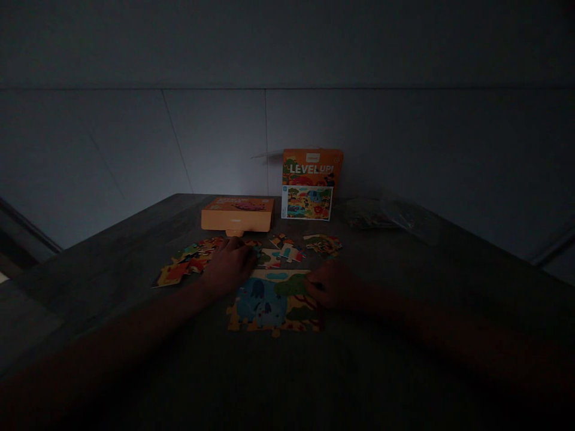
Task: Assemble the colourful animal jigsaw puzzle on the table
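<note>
One joined puzzle section [263, 308] lies just left of the curled right hand [335, 284] and nearer than the half-curled left hand [229, 264], loose pieces [173, 274] beside and beyond the left hand remain unjoined, and dimness hides whether either hand grips anything.

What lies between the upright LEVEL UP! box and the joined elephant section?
In the head view, loose puzzle pieces lie between the upright box and the elephant section.
</note>
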`<control>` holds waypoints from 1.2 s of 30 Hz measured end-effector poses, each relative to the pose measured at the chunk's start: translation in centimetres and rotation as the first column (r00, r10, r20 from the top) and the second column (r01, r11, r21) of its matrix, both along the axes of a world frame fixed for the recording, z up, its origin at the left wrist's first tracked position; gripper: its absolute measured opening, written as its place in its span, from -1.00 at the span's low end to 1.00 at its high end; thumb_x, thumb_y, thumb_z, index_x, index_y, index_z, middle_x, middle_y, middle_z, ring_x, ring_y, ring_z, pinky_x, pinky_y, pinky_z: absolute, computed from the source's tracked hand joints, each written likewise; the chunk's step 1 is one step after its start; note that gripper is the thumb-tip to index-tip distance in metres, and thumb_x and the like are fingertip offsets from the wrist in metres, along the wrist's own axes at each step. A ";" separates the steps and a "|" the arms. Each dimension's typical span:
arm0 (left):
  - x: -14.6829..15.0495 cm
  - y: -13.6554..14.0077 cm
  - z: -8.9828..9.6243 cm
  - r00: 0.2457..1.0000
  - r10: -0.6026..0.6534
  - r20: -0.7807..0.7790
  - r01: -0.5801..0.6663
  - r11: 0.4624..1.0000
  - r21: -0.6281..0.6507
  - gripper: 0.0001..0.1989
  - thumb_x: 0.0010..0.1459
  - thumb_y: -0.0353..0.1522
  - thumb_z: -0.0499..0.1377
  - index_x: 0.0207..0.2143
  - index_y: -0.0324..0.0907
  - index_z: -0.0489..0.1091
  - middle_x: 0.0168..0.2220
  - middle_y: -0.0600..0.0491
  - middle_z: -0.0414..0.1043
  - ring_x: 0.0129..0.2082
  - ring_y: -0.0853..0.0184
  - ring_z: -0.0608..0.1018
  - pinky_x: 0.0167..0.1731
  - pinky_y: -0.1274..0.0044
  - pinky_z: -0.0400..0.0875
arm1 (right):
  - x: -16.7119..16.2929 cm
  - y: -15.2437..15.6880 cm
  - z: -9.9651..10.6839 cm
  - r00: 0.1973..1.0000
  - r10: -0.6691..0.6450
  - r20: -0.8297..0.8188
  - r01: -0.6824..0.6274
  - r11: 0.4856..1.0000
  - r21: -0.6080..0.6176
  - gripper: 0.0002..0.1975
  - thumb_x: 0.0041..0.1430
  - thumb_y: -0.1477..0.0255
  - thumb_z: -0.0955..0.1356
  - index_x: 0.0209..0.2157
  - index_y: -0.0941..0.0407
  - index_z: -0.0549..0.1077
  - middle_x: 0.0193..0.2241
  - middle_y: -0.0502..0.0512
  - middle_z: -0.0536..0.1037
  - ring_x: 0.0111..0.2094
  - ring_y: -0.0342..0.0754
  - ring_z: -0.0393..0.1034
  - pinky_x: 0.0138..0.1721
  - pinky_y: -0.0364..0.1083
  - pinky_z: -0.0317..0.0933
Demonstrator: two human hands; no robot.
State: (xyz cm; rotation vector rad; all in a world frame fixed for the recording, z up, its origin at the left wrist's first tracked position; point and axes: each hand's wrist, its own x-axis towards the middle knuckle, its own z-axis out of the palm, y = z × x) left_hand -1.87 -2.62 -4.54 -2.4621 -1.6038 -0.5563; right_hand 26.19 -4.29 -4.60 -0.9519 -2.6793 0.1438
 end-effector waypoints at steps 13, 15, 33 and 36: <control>0.1 0.1 -0.3 0.986 -0.009 0.167 0.010 1.000 -0.001 -0.65 0.17 -0.36 0.12 0.00 -0.28 0.39 -0.06 -0.18 0.32 -0.05 0.11 0.46 -0.03 0.31 0.43 | -0.1 0.0 0.0 1.000 -0.005 0.023 0.005 1.000 -0.010 -0.72 0.13 0.46 0.27 -0.64 0.18 0.35 -0.70 -0.07 0.28 -0.66 -0.25 0.02 -0.52 -0.15 -0.20; 0.1 0.2 -0.5 0.976 0.021 0.215 -0.024 1.000 0.012 -0.53 0.11 -0.34 0.18 0.08 -0.29 0.31 -0.01 -0.19 0.28 0.01 0.07 0.43 0.03 0.28 0.41 | 0.0 -0.1 0.1 1.000 0.004 0.023 -0.004 1.000 -0.016 -0.72 0.13 0.46 0.27 -0.64 0.18 0.36 -0.70 -0.07 0.29 -0.65 -0.24 0.03 -0.53 -0.15 -0.20; 0.7 -0.8 0.1 0.949 -0.070 0.309 0.009 0.981 0.193 -0.52 0.12 -0.37 0.22 0.11 -0.12 0.23 0.12 -0.14 0.05 0.15 0.04 0.28 0.13 0.19 0.34 | -0.2 -0.1 0.1 0.999 -0.025 0.032 0.026 1.000 -0.010 -0.71 0.13 0.44 0.28 -0.65 0.18 0.35 -0.71 -0.07 0.28 -0.65 -0.25 0.02 -0.52 -0.15 -0.20; 0.7 -0.9 0.2 0.950 -0.129 0.284 0.057 0.967 0.249 -0.54 0.13 -0.39 0.21 0.09 -0.11 0.24 0.14 -0.14 0.04 0.12 0.05 0.29 0.10 0.21 0.36 | -0.1 -0.1 0.1 1.000 -0.011 0.023 0.012 1.000 -0.017 -0.70 0.14 0.44 0.28 -0.65 0.19 0.36 -0.70 -0.06 0.29 -0.65 -0.25 0.04 -0.52 -0.16 -0.19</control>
